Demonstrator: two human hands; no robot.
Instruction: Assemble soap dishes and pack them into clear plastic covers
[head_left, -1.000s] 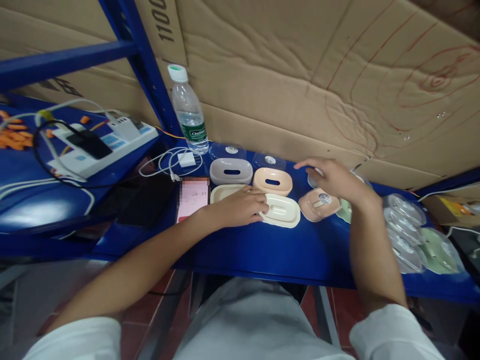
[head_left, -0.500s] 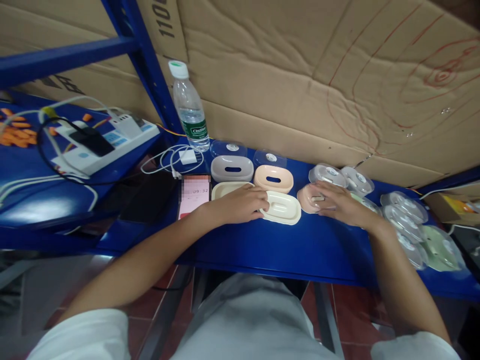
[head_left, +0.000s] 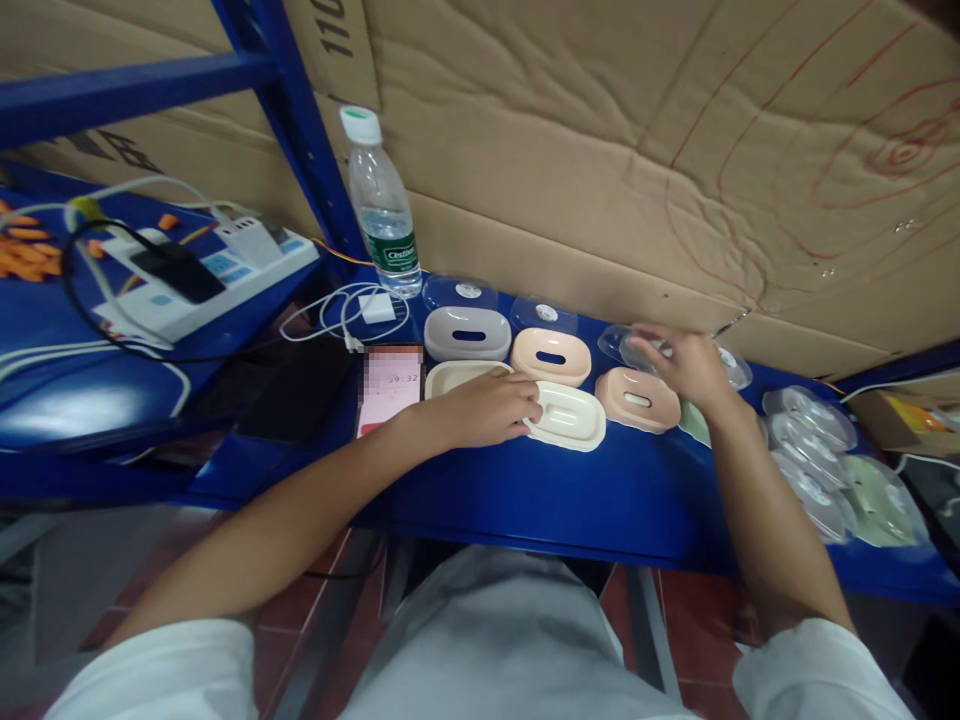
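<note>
My left hand [head_left: 499, 408] rests with bent fingers on the near edge of a cream oval tray [head_left: 589, 432] with a raised middle. Under and behind that hand lies another cream piece [head_left: 450, 375]. My right hand [head_left: 686, 365] has thumb and fingers closed round the edge of a clear oval lid [head_left: 636, 352] at the back. In front of it sits a pink oval box [head_left: 637, 412] with a slot showing something pale. A peach slotted box [head_left: 551, 357] and a grey one [head_left: 466, 335] stand side by side behind the trays. A pale green piece [head_left: 694, 422] is partly hidden by my right wrist.
Clear lids [head_left: 806, 440] and a green piece [head_left: 885, 500] are stacked at the right. A water bottle [head_left: 386, 215], phone [head_left: 390, 385], white cable [head_left: 330, 310] and power strip [head_left: 225, 275] lie to the left. Cardboard [head_left: 540, 180] walls the back.
My right hand has left the pink box and moved back to the clear lid, which has shifted left. My left hand stays on the cream tray.
</note>
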